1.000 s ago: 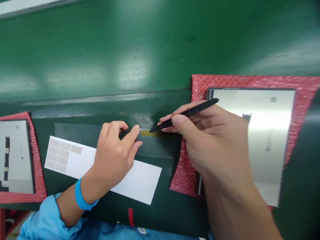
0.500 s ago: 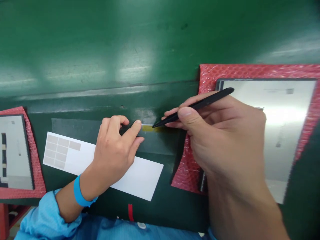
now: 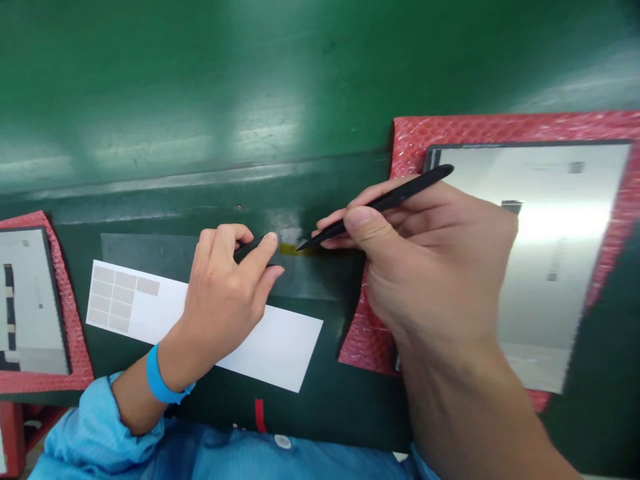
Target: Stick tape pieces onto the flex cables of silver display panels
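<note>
My right hand (image 3: 430, 247) holds a slim black pen-like tool (image 3: 395, 197), its tip touching or just above a small yellow strip (image 3: 289, 249) on a clear film (image 3: 310, 283). Just left of the strip, my left hand (image 3: 225, 287) is closed in a pinch on a dark object (image 3: 246, 251), mostly hidden by the fingers. Under my left hand and wrist lies a white label sheet (image 3: 280, 340) with grey rectangular labels at its left end.
On the right, a flat silver panel (image 3: 545, 267) lies on pink bubble wrap (image 3: 500, 127). A similar panel (image 3: 35, 293) rests on pink wrap at the left edge. Red tape (image 3: 260, 416) marks the green table's (image 3: 200, 80) near edge.
The tool tip and my right hand have shifted slightly left along the yellow strip. The whole view has moved a little; my left hand keeps its pinch.
</note>
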A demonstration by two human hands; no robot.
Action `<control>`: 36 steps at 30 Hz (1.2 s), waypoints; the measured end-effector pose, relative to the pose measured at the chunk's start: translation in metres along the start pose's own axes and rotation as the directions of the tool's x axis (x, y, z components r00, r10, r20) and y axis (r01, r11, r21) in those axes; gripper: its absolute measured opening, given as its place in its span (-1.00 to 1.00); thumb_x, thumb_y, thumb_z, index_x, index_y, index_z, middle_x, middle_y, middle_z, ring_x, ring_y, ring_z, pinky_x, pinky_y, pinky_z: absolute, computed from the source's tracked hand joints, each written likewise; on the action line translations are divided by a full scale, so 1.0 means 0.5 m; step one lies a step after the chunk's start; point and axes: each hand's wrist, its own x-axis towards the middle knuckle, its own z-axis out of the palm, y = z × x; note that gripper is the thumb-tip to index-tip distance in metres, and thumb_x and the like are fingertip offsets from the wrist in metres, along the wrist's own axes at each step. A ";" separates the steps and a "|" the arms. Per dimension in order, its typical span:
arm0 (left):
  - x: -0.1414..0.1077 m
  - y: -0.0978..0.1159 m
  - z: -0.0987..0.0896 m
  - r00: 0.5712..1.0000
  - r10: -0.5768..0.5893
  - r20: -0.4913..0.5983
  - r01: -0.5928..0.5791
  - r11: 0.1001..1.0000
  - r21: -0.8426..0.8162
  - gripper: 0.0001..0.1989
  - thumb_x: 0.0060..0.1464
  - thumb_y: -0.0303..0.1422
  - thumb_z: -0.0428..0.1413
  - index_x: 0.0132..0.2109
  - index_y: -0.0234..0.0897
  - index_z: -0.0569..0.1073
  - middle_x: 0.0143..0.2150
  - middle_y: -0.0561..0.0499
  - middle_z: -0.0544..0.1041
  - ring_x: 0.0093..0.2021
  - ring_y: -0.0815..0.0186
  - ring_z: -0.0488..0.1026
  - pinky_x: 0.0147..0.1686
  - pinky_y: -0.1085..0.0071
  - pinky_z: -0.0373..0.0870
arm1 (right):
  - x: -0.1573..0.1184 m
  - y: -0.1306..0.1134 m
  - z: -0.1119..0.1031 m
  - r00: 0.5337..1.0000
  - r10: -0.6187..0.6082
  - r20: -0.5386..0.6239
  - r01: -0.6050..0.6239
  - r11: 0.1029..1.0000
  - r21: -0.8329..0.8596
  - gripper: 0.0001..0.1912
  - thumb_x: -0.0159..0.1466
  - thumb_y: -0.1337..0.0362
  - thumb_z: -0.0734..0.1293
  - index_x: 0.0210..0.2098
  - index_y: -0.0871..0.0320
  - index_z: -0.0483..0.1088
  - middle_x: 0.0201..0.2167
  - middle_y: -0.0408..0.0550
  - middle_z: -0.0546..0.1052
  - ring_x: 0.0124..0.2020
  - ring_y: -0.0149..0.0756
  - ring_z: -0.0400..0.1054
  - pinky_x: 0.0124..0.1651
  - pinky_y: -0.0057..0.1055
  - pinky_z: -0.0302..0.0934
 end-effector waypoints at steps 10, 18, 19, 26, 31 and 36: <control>-0.002 -0.008 0.001 0.999 0.030 -0.020 -0.030 0.999 0.025 -0.74 0.35 -0.42 0.19 0.14 -0.36 0.55 -0.01 -0.18 0.39 -0.06 0.13 0.30 -0.03 0.18 0.42 | 0.005 -0.021 -0.031 0.999 -0.001 0.048 -0.012 0.964 0.266 -0.83 0.25 0.29 0.55 -0.35 0.20 0.52 -0.42 0.00 0.60 -0.48 -0.28 0.53 -0.42 -0.47 0.49; -0.013 0.048 -0.024 0.985 0.112 -0.134 -0.104 0.992 0.066 -0.77 0.36 -0.49 0.17 0.11 -0.38 0.56 -0.04 -0.17 0.52 -0.07 0.15 0.43 -0.07 0.20 0.44 | -0.049 -0.036 -0.189 0.980 0.049 -0.191 -0.006 0.975 0.222 -0.59 -0.02 0.11 0.71 -0.40 0.23 0.54 -0.49 0.02 0.56 -0.54 -0.23 0.49 -0.50 -0.42 0.46; -0.021 0.073 -0.023 0.984 0.120 -0.129 -0.116 0.992 0.044 -0.78 0.35 -0.50 0.17 0.10 -0.39 0.57 -0.03 -0.18 0.53 -0.07 0.15 0.44 -0.07 0.20 0.44 | -0.062 -0.031 -0.210 0.973 0.077 -0.218 -0.036 0.981 0.188 -0.55 -0.05 0.08 0.72 -0.40 0.23 0.54 -0.49 0.03 0.57 -0.55 -0.21 0.49 -0.51 -0.41 0.46; -0.075 0.242 0.085 0.988 0.150 -0.043 -0.154 0.981 -0.121 -0.79 0.32 -0.55 0.19 0.07 -0.51 0.55 -0.06 -0.24 0.52 -0.05 0.10 0.42 -0.06 0.16 0.48 | -0.104 0.025 -0.278 0.935 0.223 -0.277 -0.186 0.971 0.151 -0.66 -0.01 0.28 0.62 -0.30 0.23 0.51 -0.53 0.02 0.56 -0.62 -0.26 0.46 -0.58 -0.51 0.43; -0.078 0.246 0.142 0.988 0.135 -0.076 -0.142 0.986 -0.087 -0.76 0.33 -0.50 0.22 0.11 -0.50 0.53 -0.11 -0.22 0.49 -0.09 0.13 0.41 -0.14 0.19 0.44 | -0.104 0.019 -0.268 0.943 0.195 -0.272 -0.185 0.981 0.062 -0.85 0.18 0.42 0.48 -0.26 0.18 0.48 -0.50 -0.08 0.57 -0.53 -0.26 0.53 -0.55 -0.55 0.44; -0.062 0.238 0.138 0.987 0.156 -0.042 -0.160 0.982 -0.104 -0.73 0.30 -0.52 0.24 0.12 -0.46 0.50 -0.11 -0.21 0.48 -0.09 0.11 0.44 -0.16 0.15 0.46 | -0.116 0.002 -0.274 0.926 0.224 -0.304 -0.238 0.971 -0.008 -0.86 0.22 0.43 0.49 -0.25 0.18 0.50 -0.40 -0.05 0.61 -0.46 -0.26 0.55 -0.53 -0.55 0.42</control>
